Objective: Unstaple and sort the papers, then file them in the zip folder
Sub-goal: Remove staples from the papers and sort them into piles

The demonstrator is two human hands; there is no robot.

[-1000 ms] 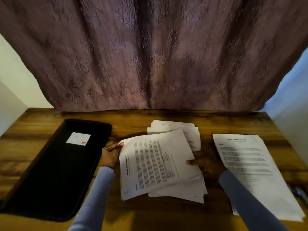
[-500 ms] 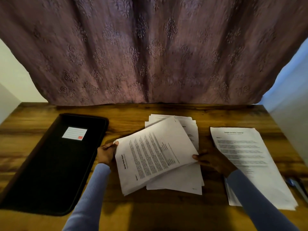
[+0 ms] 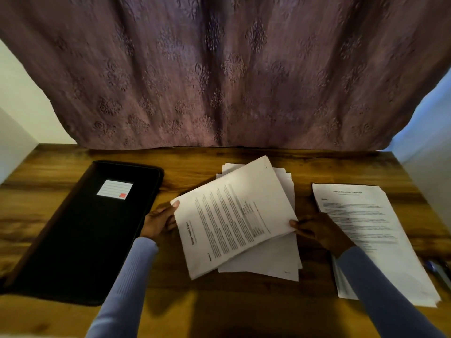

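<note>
A sheaf of printed papers (image 3: 234, 215) is held tilted over a loose pile of white sheets (image 3: 273, 262) at the middle of the wooden desk (image 3: 61, 172). My left hand (image 3: 159, 219) pinches the sheaf's left corner, thumb on top. My right hand (image 3: 317, 229) grips its right edge. A black zip folder (image 3: 80, 230) with a white label lies closed on the left. Another stack of printed papers (image 3: 366, 230) lies on the right, partly under my right sleeve.
A purple patterned curtain (image 3: 219, 69) hangs behind the desk's far edge. A pen-like object (image 3: 439, 272) lies at the right edge of the desk. White walls stand at both sides.
The sheaf has turned further clockwise, its far corner swinging up and away over the pile. Both hands kept their hold. The camera view dropped slightly.
</note>
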